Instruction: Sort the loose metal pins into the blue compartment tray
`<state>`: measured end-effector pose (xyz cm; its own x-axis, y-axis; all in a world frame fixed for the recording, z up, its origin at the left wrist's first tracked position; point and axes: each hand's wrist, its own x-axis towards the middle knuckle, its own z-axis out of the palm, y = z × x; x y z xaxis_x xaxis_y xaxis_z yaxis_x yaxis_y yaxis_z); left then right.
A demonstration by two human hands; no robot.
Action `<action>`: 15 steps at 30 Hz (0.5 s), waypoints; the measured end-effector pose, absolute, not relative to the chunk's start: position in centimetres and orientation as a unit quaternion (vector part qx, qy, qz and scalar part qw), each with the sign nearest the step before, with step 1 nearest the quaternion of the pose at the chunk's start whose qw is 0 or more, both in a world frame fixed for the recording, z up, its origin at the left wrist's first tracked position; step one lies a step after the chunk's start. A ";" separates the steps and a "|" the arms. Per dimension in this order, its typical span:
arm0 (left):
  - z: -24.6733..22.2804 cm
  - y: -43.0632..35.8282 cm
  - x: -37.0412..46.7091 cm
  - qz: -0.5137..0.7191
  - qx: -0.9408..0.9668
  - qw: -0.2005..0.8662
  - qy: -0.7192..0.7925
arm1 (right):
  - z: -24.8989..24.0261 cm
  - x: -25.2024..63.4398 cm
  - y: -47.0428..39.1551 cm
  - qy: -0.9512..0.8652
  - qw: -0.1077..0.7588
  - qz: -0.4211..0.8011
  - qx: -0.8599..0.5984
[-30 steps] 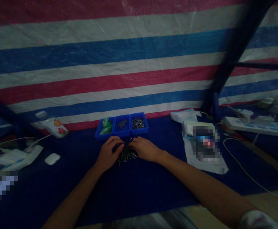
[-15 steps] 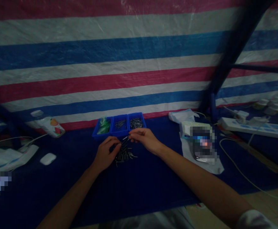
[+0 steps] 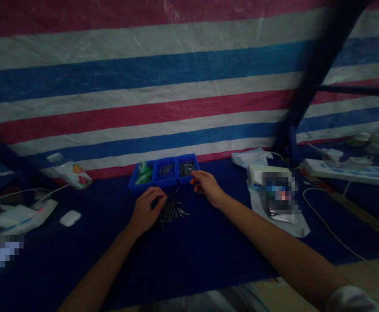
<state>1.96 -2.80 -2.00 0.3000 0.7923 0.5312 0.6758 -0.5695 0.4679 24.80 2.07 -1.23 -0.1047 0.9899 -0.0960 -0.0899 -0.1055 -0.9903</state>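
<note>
As a striped sheet [image 3: 157, 104] hangs behind a blue table [image 3: 189, 255], three blue trays [image 3: 165, 183] stand side by side toward the far edge. A person's left hand [image 3: 147, 210], thumb and forefinger nearly meeting, rests beside a loose pile [image 3: 173, 212] of thin metal pieces on the tabletop; the right hand [image 3: 208, 187], fingers curled, hovers at the right tray's near corner. Whether either grips a piece cannot be told. More pieces [image 3: 187, 168] fill that tray.
</note>
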 end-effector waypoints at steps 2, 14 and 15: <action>-2.0 -2.8 1.9 0.373 0.805 0.079 0.455 | -1.5 24.5 1.9 -0.557 0.437 0.516 -0.483; -2.1 -2.8 2.0 0.360 0.808 0.090 0.457 | -2.6 23.4 -0.7 -0.891 0.201 0.144 -0.381; -2.1 -2.8 2.0 0.358 0.809 0.092 0.458 | -2.6 23.4 -0.8 -0.893 0.194 0.139 -0.381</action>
